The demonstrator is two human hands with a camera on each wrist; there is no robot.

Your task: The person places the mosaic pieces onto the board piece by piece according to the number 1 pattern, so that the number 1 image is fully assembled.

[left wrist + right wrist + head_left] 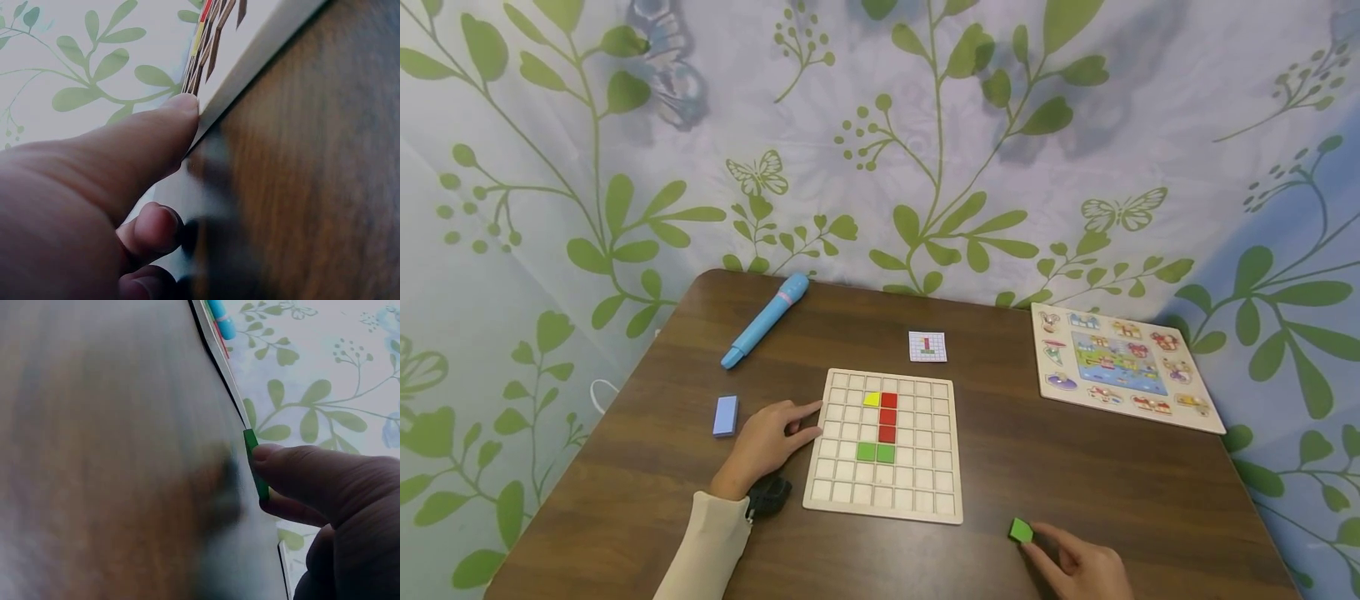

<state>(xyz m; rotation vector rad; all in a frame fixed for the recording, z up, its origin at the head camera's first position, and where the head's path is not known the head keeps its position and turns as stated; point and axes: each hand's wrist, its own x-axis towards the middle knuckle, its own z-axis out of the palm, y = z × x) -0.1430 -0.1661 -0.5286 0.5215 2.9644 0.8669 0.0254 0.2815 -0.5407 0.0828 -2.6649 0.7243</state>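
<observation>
A wooden grid board (pixel 923 460) lies on the table with a yellow piece (pixel 872 399) having one curved edge, a column of red square tiles (pixel 887 417), and two green square tiles (pixel 867 452) in its cells. At the board's left edge, my left hand (pixel 765 442) touches the rim with thumb and index finger extended; the thumb (pixel 159 128) meets the side in the left wrist view. Right of the board's lower corner, my right hand (pixel 1081 568) pinches a green tile (pixel 1019 530) with one pointed side. The right wrist view shows this tile (pixel 251 442) edge-on between thumb and finger.
A small pattern card (pixel 927 347) lies behind the board. To the left are a blue toy microphone (pixel 767 321) and a blue box (pixel 725 416). A wooden picture puzzle (pixel 1120 367) sits at the back right. A leaf-patterned curtain (pixel 880 167) hangs behind the table.
</observation>
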